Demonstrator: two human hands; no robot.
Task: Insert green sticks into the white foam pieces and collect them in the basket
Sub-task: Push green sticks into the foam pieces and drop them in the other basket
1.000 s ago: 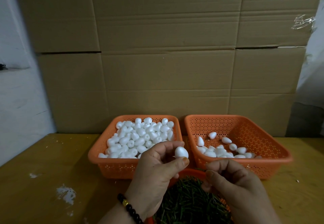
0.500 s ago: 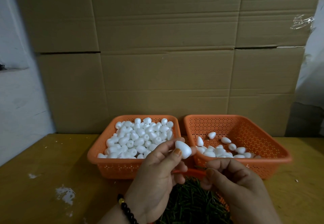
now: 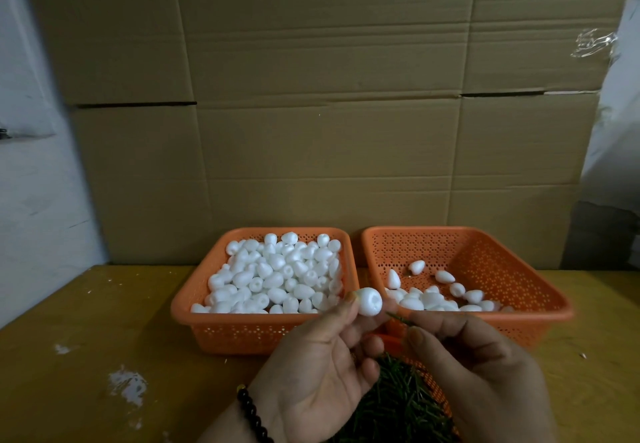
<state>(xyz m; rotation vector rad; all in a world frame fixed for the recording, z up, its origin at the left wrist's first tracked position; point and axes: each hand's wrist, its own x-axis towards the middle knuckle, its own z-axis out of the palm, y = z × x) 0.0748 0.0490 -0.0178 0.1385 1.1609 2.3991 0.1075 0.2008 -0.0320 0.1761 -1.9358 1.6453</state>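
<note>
I logged my left hand (image 3: 311, 366) pinching a foam piece (image 3: 370, 301), my right hand (image 3: 485, 373) pinching a green stick (image 3: 398, 318) just beside it.

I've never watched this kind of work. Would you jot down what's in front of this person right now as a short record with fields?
Left hand: pinches a white foam piece at its fingertips
Right hand: pinches a green stick, tip aimed at the foam piece, not yet in
Left basket: orange, heaped with foam pieces
Right basket: orange, a few foam pieces along its near side
Green sticks: piled in a container beneath the hands
Surface: wooden table
</note>
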